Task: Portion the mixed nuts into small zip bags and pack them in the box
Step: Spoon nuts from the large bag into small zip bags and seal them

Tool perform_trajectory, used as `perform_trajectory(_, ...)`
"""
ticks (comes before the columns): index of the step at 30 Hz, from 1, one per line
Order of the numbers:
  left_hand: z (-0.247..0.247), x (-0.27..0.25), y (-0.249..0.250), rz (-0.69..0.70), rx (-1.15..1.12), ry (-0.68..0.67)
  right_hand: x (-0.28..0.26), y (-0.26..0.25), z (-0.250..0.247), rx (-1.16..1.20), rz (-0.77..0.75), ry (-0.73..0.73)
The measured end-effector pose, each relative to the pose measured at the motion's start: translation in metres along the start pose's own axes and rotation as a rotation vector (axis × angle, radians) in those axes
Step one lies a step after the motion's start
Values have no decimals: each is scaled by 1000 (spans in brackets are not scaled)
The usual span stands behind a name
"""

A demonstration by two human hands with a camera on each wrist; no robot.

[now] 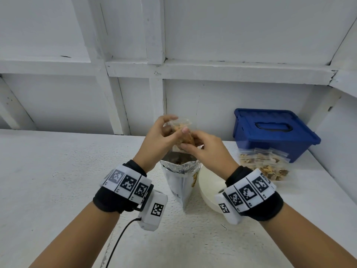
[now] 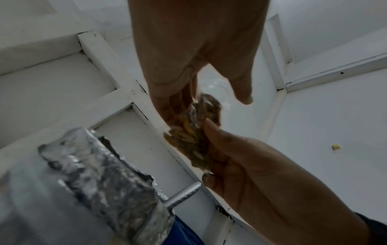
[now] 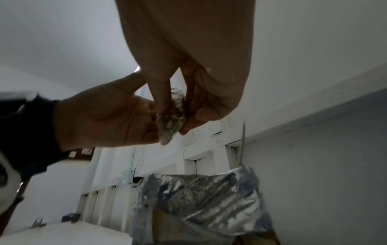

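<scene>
step: filling | left hand [image 1: 158,136] holds small zip bag [image 1: 180,125] | right hand [image 1: 202,149] cups nuts [image 2: 188,132], probably tipping in | next: seal

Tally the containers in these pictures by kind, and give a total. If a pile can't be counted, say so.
Foil nut pouch: 1, standing open
Small zip bag held in both hands: 1
Filled zip bags in the pile before the box: several overlapping, exact count unclear
Blue lidded box: 1
White bowl: 1
Total: 4 plus the uncounted pile
</scene>
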State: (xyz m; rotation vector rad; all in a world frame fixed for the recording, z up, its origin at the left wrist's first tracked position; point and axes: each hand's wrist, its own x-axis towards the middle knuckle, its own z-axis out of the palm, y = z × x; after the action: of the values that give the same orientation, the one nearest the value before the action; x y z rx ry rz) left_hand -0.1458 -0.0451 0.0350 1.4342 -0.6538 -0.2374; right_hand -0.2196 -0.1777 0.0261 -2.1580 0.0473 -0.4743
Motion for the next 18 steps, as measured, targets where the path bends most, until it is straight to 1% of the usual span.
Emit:
perform_trajectory(2, -3, -1, -1, -6, 17, -45, -1, 3, -5, 32, 21, -49)
perform_trajectory(4, -4, -1, -3, -9, 24, -24, -4, 5, -7, 66, 41, -86)
perform_trajectory(5, -3, -1, -4, -7, 20, -1, -6, 6, -7, 81, 54, -80)
perform_trajectory(6, -2, 0, -5, 1, 29, 21, -8, 5, -8, 98, 67, -54)
perform_trajectory(8, -1, 0, -6, 27, 83, 44, -10, 5, -8, 135, 77, 49)
perform_trajectory(10, 0, -1, -8, 59, 129, 32, -10, 5, -9, 159, 65, 135)
perform_trajectory(15, -2, -6, -9, 98, 235, -49, -13, 7, -18, 207, 96, 156)
perform_trajectory(16, -7, -6, -11, 98, 283, -40, -14, 7, -25, 232, 106, 165)
perform_trajectory(18, -20, -6, -20, 103, 398, 21, -16, 7, -43, 248, 110, 208)
